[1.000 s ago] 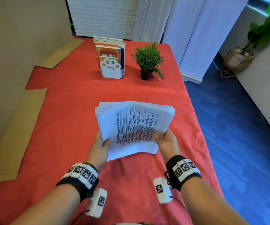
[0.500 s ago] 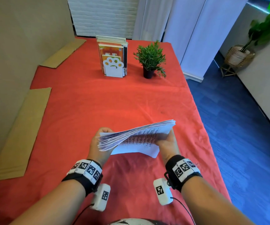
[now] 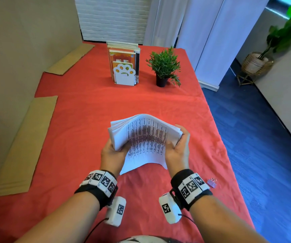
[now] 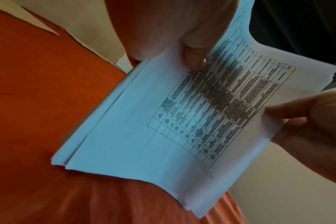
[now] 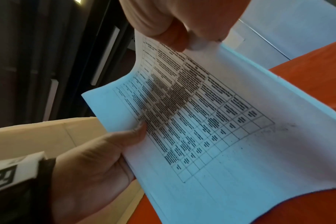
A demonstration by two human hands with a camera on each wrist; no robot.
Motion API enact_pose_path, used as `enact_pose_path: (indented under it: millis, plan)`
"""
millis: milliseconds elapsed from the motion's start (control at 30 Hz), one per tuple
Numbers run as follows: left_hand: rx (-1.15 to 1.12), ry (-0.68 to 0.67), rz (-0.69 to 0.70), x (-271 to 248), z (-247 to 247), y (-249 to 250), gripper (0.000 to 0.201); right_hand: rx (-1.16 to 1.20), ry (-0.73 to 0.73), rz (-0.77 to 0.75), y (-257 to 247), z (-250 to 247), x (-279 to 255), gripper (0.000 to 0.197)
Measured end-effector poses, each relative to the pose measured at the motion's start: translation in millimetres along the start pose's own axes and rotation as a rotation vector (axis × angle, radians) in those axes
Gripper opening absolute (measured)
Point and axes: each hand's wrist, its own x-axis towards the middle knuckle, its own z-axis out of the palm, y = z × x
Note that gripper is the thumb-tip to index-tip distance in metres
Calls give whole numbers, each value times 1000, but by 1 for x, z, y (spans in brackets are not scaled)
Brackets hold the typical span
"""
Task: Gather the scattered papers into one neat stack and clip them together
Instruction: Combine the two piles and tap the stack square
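A stack of white printed papers (image 3: pixel 144 137) with a table on the top sheet is held over the red tablecloth (image 3: pixel 88 120), bowed upward in the middle. My left hand (image 3: pixel 114 151) grips its left side, thumb on the top sheet (image 4: pixel 194 57). My right hand (image 3: pixel 178 146) grips the right side, thumb on top (image 5: pixel 173 34) and fingers under. The sheet edges (image 4: pixel 59 157) are slightly uneven. A small lilac binder clip (image 3: pixel 212 182) lies on the cloth just right of my right wrist.
A bookend with books (image 3: pixel 123 67) and a small potted plant (image 3: pixel 163 67) stand at the far end of the table. Cardboard pieces (image 3: pixel 27 142) lie along the left edge. The table's right edge (image 3: pixel 220 137) drops to a blue floor.
The stack went from facing me, to tilted nearly edge-on, to bowed upward now. Both hands kept hold of its sides and moved closer together.
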Motion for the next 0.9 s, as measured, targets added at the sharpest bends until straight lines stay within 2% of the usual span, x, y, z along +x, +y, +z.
enact_pose_path:
  millis: [133, 233, 300, 433, 533, 733, 800, 867, 900]
  plan:
    - [-42, -39, -34, 1, -4, -2, 49, 77, 16, 52, 0, 0, -2, 69]
    - [-34, -65, -35, -1, -6, -5, 58, 109, 20, 167, 3, -1, 2, 73]
    - [-41, -70, -52, -2, -7, -8, 63, 120, 11, 247, 4, -1, 3, 69]
    - [9, -59, -77, -1, -5, -13, 35, 144, -1, 307, 6, -1, 2, 66]
    - [-5, -78, -77, 1, -4, -11, 37, 186, 36, 243, -1, -5, 6, 72]
    - [-31, -140, -105, 5, -9, -14, 33, 138, -23, 200, -12, -11, 8, 75]
    - [-41, -143, -116, 6, -8, -12, 33, -74, 92, 31, -16, -12, 5, 81]
    - [-70, -149, -140, 5, -9, -10, 33, -461, 179, -276, -23, -9, 3, 89]
    - [-80, -155, -155, 5, -10, -9, 32, -625, 158, -386, -31, -4, 0, 91]
